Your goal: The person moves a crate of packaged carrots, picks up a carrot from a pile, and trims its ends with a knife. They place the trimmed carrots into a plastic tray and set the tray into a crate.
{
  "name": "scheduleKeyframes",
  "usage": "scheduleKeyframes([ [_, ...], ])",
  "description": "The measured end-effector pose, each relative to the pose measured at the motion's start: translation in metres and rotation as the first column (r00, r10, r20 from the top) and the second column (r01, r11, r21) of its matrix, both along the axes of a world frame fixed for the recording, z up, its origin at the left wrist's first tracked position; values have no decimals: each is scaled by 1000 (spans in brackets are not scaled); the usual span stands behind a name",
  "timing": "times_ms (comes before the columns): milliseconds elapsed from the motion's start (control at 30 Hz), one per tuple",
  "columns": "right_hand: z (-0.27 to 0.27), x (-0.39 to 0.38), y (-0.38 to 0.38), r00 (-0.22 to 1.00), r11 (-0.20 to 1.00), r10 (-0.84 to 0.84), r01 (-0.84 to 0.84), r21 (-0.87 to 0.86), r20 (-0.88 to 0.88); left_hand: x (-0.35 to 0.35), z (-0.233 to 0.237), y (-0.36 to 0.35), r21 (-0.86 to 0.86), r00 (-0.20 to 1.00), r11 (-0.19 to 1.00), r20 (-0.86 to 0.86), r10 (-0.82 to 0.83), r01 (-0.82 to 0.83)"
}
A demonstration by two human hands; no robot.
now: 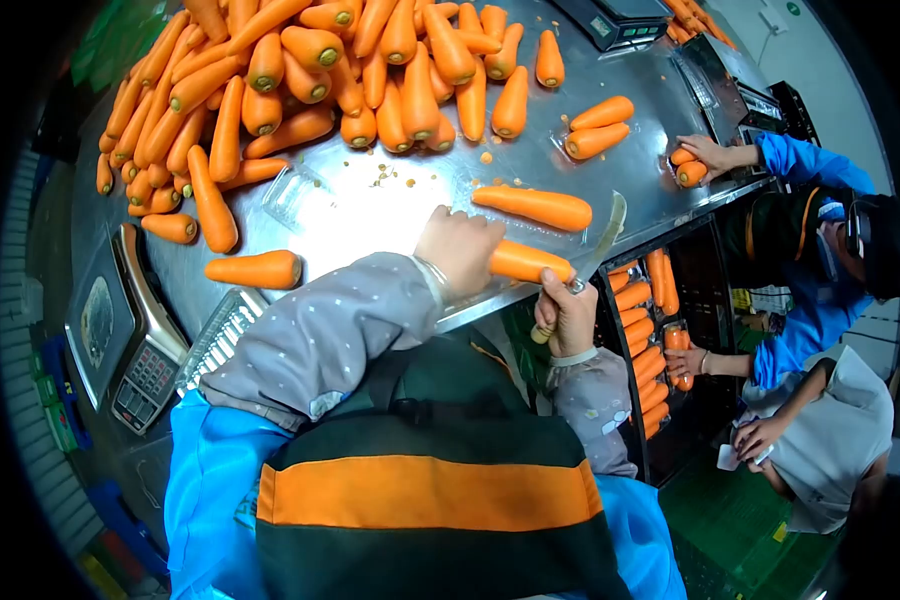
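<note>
Over the table's front edge my left hand [460,250] is closed around one end of a carrot [528,262]. A knife [610,232] with a curved blade is gripped in my right hand [570,312], its pale handle end sticking out below the fist. The right thumb lies against the carrot's other end, beside the blade. Just beyond both hands, another carrot [535,207] lies on its side, close to the knife blade. Small trimmed bits [395,178] are scattered on the metal table [360,215].
A heap of carrots [390,75] covers the back left. At left stand a scale [135,340] and clear plastic trays [220,335]. A black crate [615,345] of packed carrots is at right. One co-worker's hands [705,155] handle carrots; another person [820,430] stands nearby.
</note>
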State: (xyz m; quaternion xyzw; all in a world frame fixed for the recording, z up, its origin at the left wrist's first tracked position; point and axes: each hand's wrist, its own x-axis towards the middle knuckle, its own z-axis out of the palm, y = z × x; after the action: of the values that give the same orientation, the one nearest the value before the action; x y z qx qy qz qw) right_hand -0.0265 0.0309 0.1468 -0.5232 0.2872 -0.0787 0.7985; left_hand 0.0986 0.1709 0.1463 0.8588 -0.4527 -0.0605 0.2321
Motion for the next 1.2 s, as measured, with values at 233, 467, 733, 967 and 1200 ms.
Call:
scheduleKeyframes([
  [233,-17,50,-102,998,599,-7,-46,-799,-62,36,-35,-45,57,989,998,146,-38,29],
  [467,-48,77,-118,929,167,231,-331,-929,-289,33,-62,-17,-39,980,990,142,140,-136],
  [733,-72,74,-162,943,804,300,-330,-495,-142,-5,-67,73,-150,781,803,-390,488,-577],
  [967,-9,57,-52,842,841,531,-509,-186,94,-56,-37,125,-396,257,589,-916,-308,-705],
  [1200,24,82,139,375,283,904,-884,-372,-203,-121,-5,218,-308,350,-189,-901,-257,-932],
])
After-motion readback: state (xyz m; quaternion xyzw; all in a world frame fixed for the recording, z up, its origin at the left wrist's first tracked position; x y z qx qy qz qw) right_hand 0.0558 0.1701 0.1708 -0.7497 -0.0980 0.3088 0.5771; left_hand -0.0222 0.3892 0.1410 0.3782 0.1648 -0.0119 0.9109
